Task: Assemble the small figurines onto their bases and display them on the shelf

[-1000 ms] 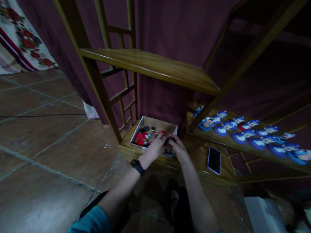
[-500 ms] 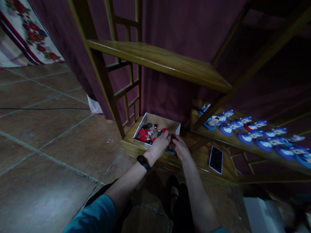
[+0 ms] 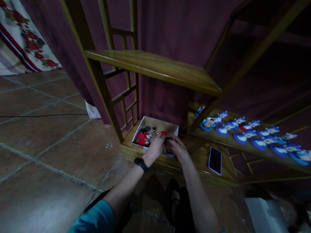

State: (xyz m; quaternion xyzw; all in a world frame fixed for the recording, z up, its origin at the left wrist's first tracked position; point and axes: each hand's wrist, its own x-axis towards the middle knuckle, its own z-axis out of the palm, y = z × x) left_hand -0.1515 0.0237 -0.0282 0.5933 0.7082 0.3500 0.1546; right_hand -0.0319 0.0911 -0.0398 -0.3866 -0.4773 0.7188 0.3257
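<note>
Left hand [image 3: 156,145] and right hand [image 3: 179,149] meet over the right end of the open box [image 3: 161,123], fingers curled around a small dark piece [image 3: 168,139]; it is half hidden, so I cannot tell which hand actually grasps it. I judge this a close, two-handed handling step; the next move calls for light, steady fingertips. Red discs [image 3: 141,136] lie in the box's left half. Beneath the box runs a wooden ledge [image 3: 202,159], with a phone [image 3: 215,160] to its right, figurines [image 3: 245,136] farther right, a purple curtain [image 3: 162,100] behind and tiled floor [image 3: 60,139] leftward.
</note>
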